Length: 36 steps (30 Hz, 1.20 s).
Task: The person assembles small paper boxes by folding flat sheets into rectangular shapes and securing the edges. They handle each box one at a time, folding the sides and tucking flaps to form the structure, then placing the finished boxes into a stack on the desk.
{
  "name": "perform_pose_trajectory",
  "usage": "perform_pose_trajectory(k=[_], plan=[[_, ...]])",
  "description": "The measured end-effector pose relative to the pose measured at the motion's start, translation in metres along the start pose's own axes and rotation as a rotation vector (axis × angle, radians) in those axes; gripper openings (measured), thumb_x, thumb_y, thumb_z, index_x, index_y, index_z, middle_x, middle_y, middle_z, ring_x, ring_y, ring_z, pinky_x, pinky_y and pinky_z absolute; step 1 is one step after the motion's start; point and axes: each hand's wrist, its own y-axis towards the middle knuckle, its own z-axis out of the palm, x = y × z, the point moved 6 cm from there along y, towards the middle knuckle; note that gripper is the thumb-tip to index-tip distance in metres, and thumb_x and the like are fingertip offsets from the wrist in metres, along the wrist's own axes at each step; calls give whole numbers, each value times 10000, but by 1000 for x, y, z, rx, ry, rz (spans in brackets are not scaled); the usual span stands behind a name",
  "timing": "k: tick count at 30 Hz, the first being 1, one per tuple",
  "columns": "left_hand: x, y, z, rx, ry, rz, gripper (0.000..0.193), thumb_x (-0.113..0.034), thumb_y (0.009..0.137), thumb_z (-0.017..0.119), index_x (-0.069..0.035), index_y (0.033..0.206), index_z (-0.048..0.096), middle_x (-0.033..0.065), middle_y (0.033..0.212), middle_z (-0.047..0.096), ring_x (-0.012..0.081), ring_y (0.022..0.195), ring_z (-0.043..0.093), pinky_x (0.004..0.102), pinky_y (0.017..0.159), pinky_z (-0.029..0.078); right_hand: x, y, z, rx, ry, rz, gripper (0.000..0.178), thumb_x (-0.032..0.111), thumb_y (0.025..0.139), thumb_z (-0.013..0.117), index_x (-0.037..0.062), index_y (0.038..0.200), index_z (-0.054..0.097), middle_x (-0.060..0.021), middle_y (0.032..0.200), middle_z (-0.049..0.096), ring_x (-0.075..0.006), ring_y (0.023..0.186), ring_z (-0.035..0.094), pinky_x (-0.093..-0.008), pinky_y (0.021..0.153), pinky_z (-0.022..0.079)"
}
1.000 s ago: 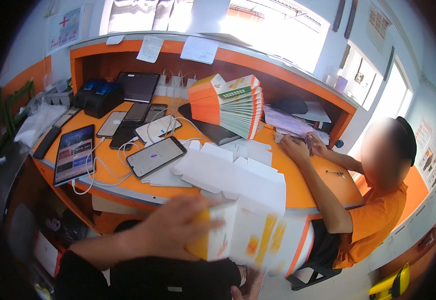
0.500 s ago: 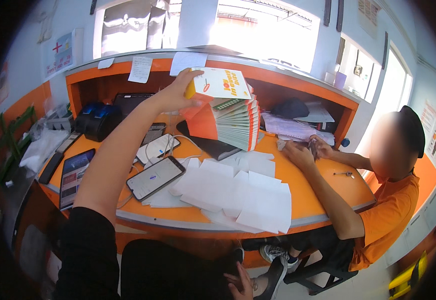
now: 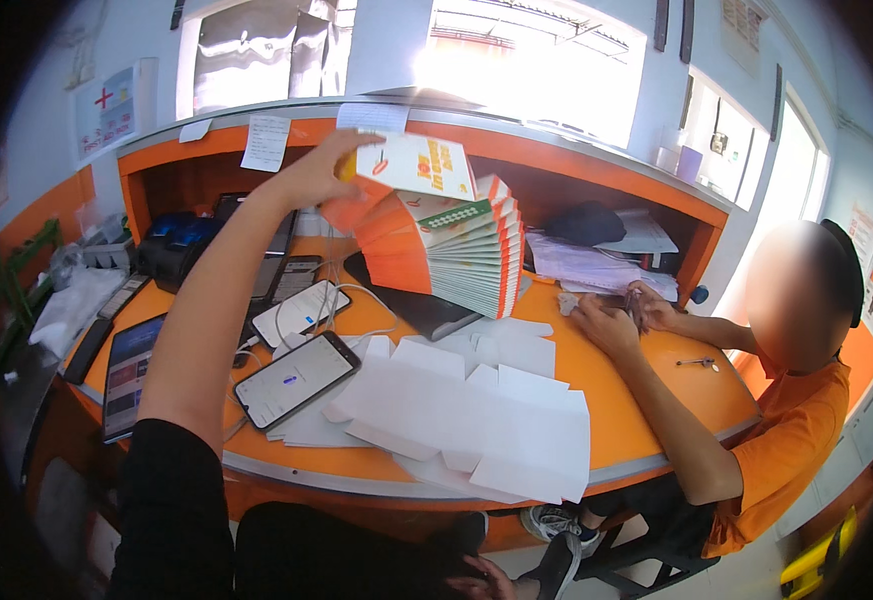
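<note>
My left hand (image 3: 342, 165) grips the top of a tall stack of printed cardboard cartons (image 3: 437, 240) in white, orange and green. The cartons are nested and fan out in a curve toward the right. Whether the stack's lower end touches the desk or hangs just above it, I cannot tell. Under and in front of it lie several flat white card blanks (image 3: 457, 410). Down by my lap, my right hand (image 3: 487, 580) shows only in part at the lower edge, fingers apart, with nothing seen in it.
On the orange desk (image 3: 657, 400) lie two lit phones (image 3: 297, 380) with cables, a tablet (image 3: 132, 370) and a dark flat device (image 3: 427, 305). A co-worker (image 3: 777, 430) in orange sits at the right, handling something small near keys (image 3: 697, 362). Papers (image 3: 597, 262) fill the shelf.
The carton stack, in my left hand, has shifted slightly left at its top and fans wider. My right hand has sunk lower. The view has moved a little.
</note>
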Motion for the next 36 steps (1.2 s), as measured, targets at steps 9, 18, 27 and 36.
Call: perform_pose_trajectory(k=[9,18,27,36], plan=[[56,-5,54,140,-140,-275,732,-101,627,710,-134,1321,481,159,1316,414,287,1246,401,355,1059,325,-3,2,1,6,50,25,525,275,933,578,8,1344,389,-180,1298,494,-278,1003,606,-409,910,481],[37,5,55,338,96,-264,715,-47,545,683,-152,1243,570,153,1278,436,313,1209,438,356,1041,368,-11,3,-1,4,94,-2,480,235,946,555,6,1333,391,-186,1253,513,-280,1011,601,-415,916,476],[41,34,48,164,-73,-258,726,44,537,611,-120,1244,570,121,1275,485,271,1156,486,322,927,448,-24,3,-9,7,172,3,468,225,941,564,4,1319,397,-177,1193,531,-281,993,602,-419,907,479],[30,60,59,71,-77,-226,718,68,544,571,-113,1239,565,122,1270,507,254,1147,485,319,937,424,-26,4,-13,15,265,30,428,170,947,549,11,1315,400,-160,1184,539,-280,1023,595,-410,912,485]])
